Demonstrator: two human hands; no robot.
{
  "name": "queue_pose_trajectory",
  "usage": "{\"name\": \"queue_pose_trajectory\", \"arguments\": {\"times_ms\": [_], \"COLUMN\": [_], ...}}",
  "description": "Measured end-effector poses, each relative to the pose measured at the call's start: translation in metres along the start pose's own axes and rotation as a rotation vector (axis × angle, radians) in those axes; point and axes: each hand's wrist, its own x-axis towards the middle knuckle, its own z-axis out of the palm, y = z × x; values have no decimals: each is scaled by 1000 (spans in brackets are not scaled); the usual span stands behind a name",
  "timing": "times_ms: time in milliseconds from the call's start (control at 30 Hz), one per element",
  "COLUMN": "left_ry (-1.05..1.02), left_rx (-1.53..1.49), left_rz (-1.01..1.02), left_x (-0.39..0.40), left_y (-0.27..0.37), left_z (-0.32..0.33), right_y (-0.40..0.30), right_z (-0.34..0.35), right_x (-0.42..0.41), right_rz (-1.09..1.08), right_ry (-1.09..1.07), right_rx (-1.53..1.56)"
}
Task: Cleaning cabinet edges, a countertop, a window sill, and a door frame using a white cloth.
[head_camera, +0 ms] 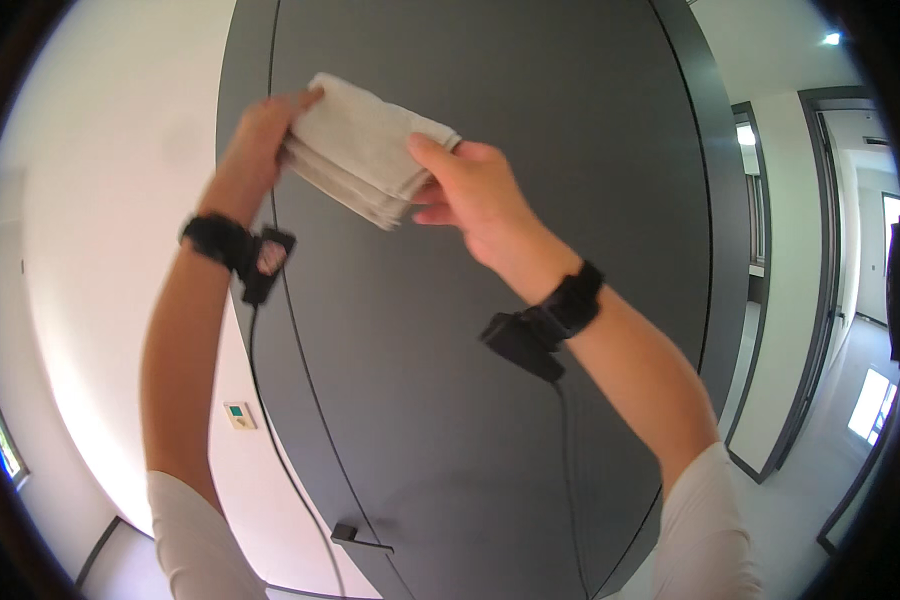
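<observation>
A folded white cloth point(367, 142) is held up in front of a dark grey door point(495, 420). My left hand point(259, 135) grips its left end, the fingertips showing at the upper corner. At the right end my right hand point(476, 184) pinches it, thumb on top and fingers beneath. Several layers of the cloth show along its lower edge. Whether the cloth touches the door cannot be told.
A black lever handle point(360, 538) sticks out low on the door. Cables point(565, 450) hang from the black wrist-worn devices point(544, 326). Left is a white wall with a small control panel point(240, 415). An open doorway point(832, 285) stands at the right.
</observation>
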Motion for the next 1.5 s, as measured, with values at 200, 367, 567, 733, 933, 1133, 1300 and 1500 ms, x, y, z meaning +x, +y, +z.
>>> {"name": "queue_pose_trajectory", "arguments": {"times_ms": [200, 367, 567, 733, 933, 1133, 1300, 1500], "left_ry": [151, -79, 21, 32, -58, -226, -251, 36], "left_rx": [1014, 1661, 1237, 1333, 1276, 1048, 1107, 712], "left_rz": [202, 733, 292, 444, 78, 119, 197, 97], "left_x": [65, 143, 83, 121, 121, 23, 18, 34], "left_y": [29, -24, -47, -78, -59, -63, -51, 14], "left_z": [-39, -89, -10, -18, 8, 14, 9, -23], "right_y": [76, 97, 134, 128, 111, 138, 121, 37], "right_z": [89, 118, 91, 92, 73, 67, 68, 32], "right_x": [26, 32, 47, 46, 43, -31, -46, 8], "right_rz": [202, 275, 388, 438, 410, 513, 610, 30], "right_ry": [-6, 54, 181, 152, 166, 191, 280, 219], "right_rx": [687, 888, 917, 938, 848, 812, 787, 354]}}
